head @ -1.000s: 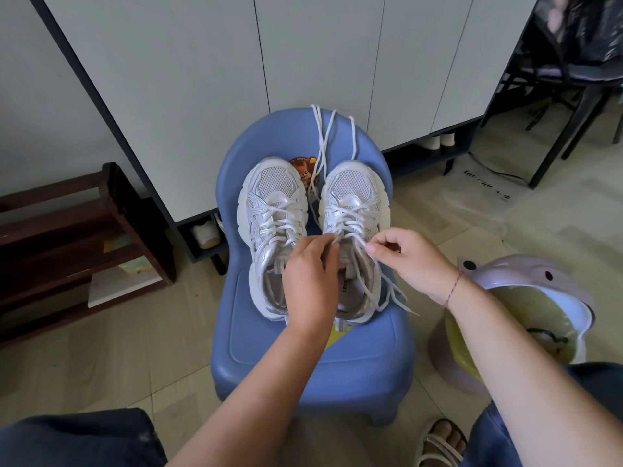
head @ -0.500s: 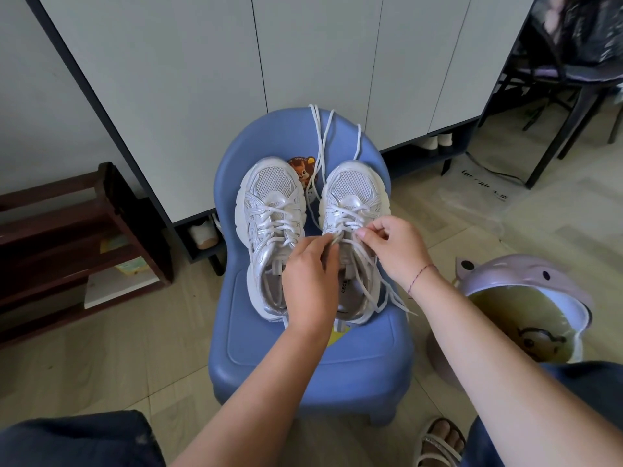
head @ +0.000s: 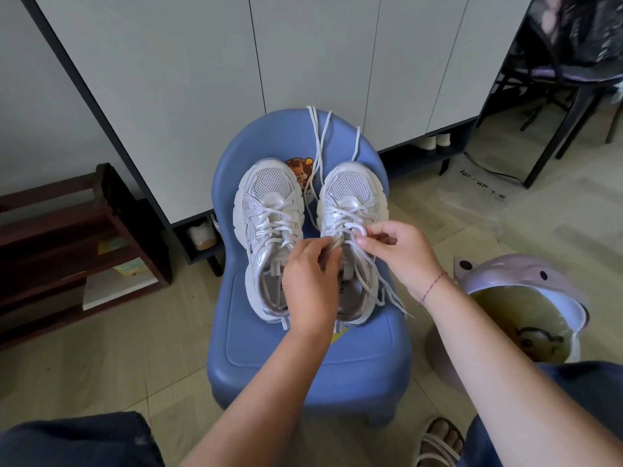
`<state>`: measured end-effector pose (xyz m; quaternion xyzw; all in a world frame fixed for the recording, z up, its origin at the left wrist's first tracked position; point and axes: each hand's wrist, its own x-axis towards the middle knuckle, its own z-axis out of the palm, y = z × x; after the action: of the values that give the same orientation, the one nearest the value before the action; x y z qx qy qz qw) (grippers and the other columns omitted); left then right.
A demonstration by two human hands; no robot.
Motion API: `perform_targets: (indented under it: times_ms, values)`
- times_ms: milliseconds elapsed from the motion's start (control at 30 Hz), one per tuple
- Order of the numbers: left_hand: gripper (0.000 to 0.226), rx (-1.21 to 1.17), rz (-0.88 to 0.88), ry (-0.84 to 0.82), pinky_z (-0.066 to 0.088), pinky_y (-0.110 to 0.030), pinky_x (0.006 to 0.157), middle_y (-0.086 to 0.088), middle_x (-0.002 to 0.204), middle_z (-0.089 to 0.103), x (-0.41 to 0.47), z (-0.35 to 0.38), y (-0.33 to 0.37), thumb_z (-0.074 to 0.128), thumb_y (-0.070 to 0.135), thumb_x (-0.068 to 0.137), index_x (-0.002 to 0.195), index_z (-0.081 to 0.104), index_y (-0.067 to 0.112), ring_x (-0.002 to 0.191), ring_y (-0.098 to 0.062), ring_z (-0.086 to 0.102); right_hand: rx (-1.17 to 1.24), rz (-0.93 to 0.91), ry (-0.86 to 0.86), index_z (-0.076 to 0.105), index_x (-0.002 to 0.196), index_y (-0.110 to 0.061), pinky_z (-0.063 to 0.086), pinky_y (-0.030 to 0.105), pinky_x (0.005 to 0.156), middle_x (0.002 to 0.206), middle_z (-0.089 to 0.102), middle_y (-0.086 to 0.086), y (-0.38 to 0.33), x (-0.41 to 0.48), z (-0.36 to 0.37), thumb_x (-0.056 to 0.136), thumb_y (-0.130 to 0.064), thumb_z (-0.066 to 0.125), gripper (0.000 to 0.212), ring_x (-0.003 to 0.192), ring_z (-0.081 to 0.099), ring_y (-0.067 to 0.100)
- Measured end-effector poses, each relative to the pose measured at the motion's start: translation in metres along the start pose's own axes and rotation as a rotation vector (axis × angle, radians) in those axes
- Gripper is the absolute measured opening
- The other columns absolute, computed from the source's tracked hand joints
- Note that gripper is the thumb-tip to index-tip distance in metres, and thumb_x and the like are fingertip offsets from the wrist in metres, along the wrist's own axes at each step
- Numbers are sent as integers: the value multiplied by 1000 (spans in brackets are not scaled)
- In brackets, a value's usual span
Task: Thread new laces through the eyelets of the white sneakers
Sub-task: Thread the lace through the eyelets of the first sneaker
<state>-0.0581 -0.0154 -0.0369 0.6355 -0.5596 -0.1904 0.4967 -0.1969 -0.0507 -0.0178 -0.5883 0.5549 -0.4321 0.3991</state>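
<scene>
On the blue chair (head: 303,358) the two white sneakers stand side by side, toes toward the seat's back edge. The left sneaker (head: 269,227) sits by the seat's left edge, laced up its front, with no hand on it. A spare lace (head: 320,139) hangs over the chair's back edge, between the toes.

Our left hand (head: 308,284) has its fingers curled down on the near-left side of the right sneaker (head: 350,193). It grips the upper there, but we cannot tell whether it holds the tongue or the eyelet strip.

That shoe stands toward the seat's right edge. Our right hand (head: 397,251) pinches a loop of its lace (head: 350,227) between thumb and forefinger, just above the upper eyelets. Loose lace ends (head: 387,294) trail over the shoe's right side onto the seat.

We judge the lace soft, light and limp. It will buckle if pushed, so we should hold it close to its stiff tip. The shoe is light and may slide, so it needs a steadying grip.
</scene>
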Motion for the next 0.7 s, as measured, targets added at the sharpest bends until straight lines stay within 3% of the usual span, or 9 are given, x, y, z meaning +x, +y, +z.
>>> perform_targets:
  times_ms: [200, 267, 333, 467, 700]
  values:
    - [21, 28, 27, 4, 43, -15, 81, 8, 103, 65, 0, -2, 0, 60, 19, 94, 111, 69, 11, 90, -7, 60, 20, -28, 137, 69, 80, -24, 42, 15, 64, 65, 64, -7, -20, 24, -10, 86, -17, 66, 9, 59, 56, -3]
    - [21, 25, 20, 6, 41, -9, 79, 10, 103, 65, 1, -2, -1, 60, 20, 94, 110, 70, 12, 88, -4, 59, 48, -6, 125, 70, 85, -22, 44, 14, 63, 72, 66, -6, -17, 21, -8, 84, -20, 69, 3, 63, 58, -1]
    - [20, 18, 14, 7, 39, -5, 77, 10, 102, 65, 1, -2, -1, 61, 20, 93, 110, 70, 13, 87, -2, 58, 45, 39, 97, 71, 88, -17, 49, 17, 68, 82, 69, -3, -5, 9, -3, 81, -24, 72, 10, 73, 61, 4]
    - [20, 20, 22, 6, 42, -13, 80, 7, 104, 65, 1, -1, -2, 62, 19, 93, 109, 70, 11, 90, -6, 61, 82, 27, 128, 70, 79, -16, 51, 22, 75, 78, 68, -2, 7, -6, 6, 79, -15, 73, 4, 73, 59, 7]
    - [20, 22, 25, 6, 43, -15, 81, 6, 103, 66, 1, -2, 0, 61, 20, 93, 109, 70, 11, 89, -7, 60, -99, -81, 79, 72, 79, -10, 47, 14, 60, 71, 69, 0, -7, 6, 4, 81, -19, 73, 9, 60, 57, 2]
